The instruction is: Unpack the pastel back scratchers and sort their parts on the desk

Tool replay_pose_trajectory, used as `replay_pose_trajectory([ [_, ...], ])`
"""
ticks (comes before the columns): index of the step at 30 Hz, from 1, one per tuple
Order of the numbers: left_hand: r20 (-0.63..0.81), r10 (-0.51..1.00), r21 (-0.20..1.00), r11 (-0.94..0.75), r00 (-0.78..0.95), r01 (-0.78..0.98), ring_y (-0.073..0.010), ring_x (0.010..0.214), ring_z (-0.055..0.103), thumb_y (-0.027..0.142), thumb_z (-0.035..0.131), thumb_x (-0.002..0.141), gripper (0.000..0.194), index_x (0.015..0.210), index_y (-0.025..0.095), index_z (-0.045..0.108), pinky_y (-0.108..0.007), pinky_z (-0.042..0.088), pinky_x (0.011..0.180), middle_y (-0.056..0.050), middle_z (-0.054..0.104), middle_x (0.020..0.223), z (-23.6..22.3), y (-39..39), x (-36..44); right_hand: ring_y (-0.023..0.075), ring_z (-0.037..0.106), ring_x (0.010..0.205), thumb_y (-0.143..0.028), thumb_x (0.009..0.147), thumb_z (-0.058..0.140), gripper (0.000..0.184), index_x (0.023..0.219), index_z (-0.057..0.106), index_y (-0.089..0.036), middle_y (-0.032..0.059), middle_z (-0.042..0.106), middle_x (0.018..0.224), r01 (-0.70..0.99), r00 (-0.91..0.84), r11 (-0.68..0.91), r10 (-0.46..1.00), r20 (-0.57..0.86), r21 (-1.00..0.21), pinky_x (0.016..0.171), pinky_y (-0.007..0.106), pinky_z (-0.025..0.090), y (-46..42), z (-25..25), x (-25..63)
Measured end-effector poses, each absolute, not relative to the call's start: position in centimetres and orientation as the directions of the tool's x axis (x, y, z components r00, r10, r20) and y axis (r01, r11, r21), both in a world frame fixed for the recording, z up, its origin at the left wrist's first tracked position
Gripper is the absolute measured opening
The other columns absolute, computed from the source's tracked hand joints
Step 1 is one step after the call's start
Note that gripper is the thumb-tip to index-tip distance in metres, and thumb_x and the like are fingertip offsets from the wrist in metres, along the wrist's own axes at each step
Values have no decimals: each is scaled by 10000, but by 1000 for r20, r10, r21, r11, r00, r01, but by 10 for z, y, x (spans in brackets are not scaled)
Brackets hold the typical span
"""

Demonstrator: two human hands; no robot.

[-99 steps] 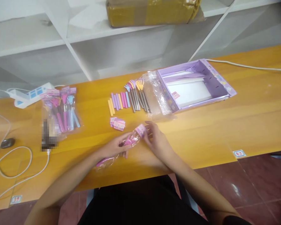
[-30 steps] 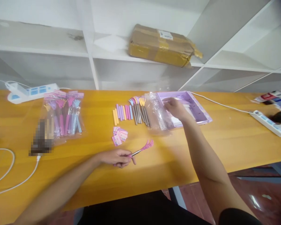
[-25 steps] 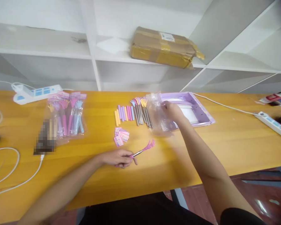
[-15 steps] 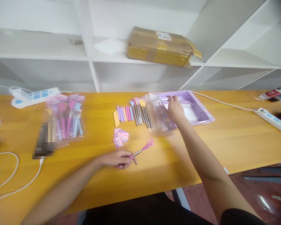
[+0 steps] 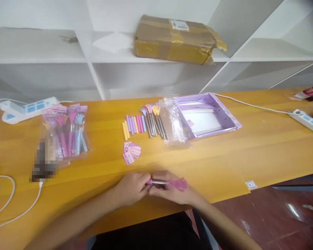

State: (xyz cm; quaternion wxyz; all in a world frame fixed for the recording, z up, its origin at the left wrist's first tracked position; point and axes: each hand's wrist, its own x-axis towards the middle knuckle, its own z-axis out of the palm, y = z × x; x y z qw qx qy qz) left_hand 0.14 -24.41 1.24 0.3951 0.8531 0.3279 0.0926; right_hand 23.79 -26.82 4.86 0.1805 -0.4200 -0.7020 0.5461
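Note:
Near the table's front edge, my left hand (image 5: 133, 187) is closed on the pink handle end of a back scratcher (image 5: 159, 182) with a metal rod. Its pink claw head points right. My right hand (image 5: 169, 192) meets the left from the other side, its fingers curled and its thumb below the rod, gripping the same back scratcher; parts of its fingers are hidden. Beyond my hands lie pink printed cards (image 5: 131, 151) in a loose pile. Behind them are coloured handle sleeves (image 5: 134, 125) in a row and several metal-rod scratchers (image 5: 153, 121) without sleeves.
Clear plastic bags (image 5: 176, 125) lie beside a purple open box (image 5: 211, 132). Bagged back scratchers (image 5: 67, 132) are at left, near a power strip (image 5: 31, 109). Another power strip (image 5: 309, 121) is at right. A taped carton (image 5: 174, 41) sits on the shelf.
My right hand has come back from over the purple box to the back scratcher at my left hand. The back scratcher has tipped to lie nearly level, and the view has shifted slightly.

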Motion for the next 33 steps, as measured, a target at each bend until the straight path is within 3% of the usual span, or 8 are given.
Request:
replay_pose_trajectory([
  [2,11,624,586,-637,781,501,-202,712,565,318,576,1057,175,922,207,587,-320,327,622,-47,665,828,9,-252,3,145,465,716,-575,1063,616,461,783,573,-211,-15,526,772,312,-512,-50,832,-212,-949,660,290,347,-280,36,225],
  [4,105,612,430,-739,784,519,-209,673,553,281,553,1062,193,888,209,594,-337,292,587,-56,655,778,5,-256,3,141,401,693,-619,1058,590,524,735,500,-217,-20,456,742,211,-451,-163,859,-244,-964,646,299,322,-288,24,214],
  [8,156,592,249,-798,791,548,-194,596,482,103,448,1049,301,806,214,585,-361,201,551,-40,589,670,2,-251,0,129,244,628,-770,1015,520,647,682,324,-251,-45,289,667,41,-342,-320,886,-314,-947,593,316,241,-298,5,200],
  [13,108,660,298,-735,744,609,-178,558,409,69,382,1074,395,745,214,548,-364,145,551,-26,515,619,14,-242,0,116,243,565,-849,960,535,707,641,328,-253,-58,298,593,-85,-346,-422,862,-370,-903,565,327,207,-299,5,195],
  [18,100,658,312,-733,746,604,-170,536,375,56,341,1089,458,692,213,507,-366,141,546,-18,471,590,25,-241,-2,108,246,565,-805,996,534,685,650,363,-239,-60,313,601,-44,-361,-391,864,-351,-919,565,320,188,-301,27,205],
  [26,164,601,200,-797,783,570,-180,550,480,78,401,1079,387,759,220,568,-324,246,520,-28,564,632,36,-246,-17,107,245,565,-656,1064,536,619,654,357,-228,-55,292,608,-1,-461,-322,840,-286,-947,548,314,188,-300,51,220],
  [33,52,637,333,-737,769,588,-225,583,587,84,422,1033,317,827,244,602,-325,392,529,-47,652,699,37,-253,-33,147,289,554,-667,1051,496,616,642,354,-228,-20,321,606,91,-463,-290,835,-298,-953,541,333,252,-302,63,218],
])
